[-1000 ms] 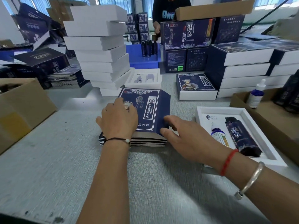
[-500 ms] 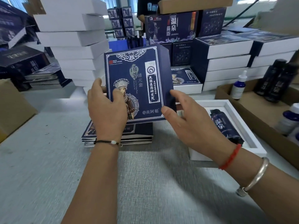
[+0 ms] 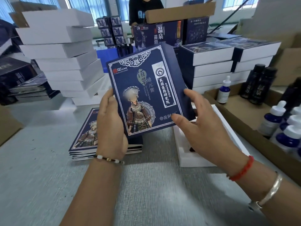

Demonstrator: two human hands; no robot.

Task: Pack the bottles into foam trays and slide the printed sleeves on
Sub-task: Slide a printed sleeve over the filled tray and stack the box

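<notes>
A dark blue printed sleeve (image 3: 146,88) is held upright above the table, opened into a box shape. My left hand (image 3: 110,126) grips its lower left edge. My right hand (image 3: 202,126) pinches its lower right corner, thumb on the front. Under it lies the stack of flat sleeves (image 3: 86,141). A white foam tray (image 3: 192,155) sits behind my right hand, its contents mostly hidden. Loose dropper bottles (image 3: 275,119) and dark tubes (image 3: 259,84) stand in a cardboard box (image 3: 236,111) at right.
A tall pile of white boxes (image 3: 65,62) stands at the back left, and sleeved finished boxes (image 3: 211,66) are stacked at the back right. A person in a black shirt (image 3: 143,10) stands behind the table. A cardboard carton (image 3: 8,124) sits at the left edge.
The top sleeve was lifted off the flat stack by both hands, raised upright and opened out. It has come closer and higher since half a second ago.
</notes>
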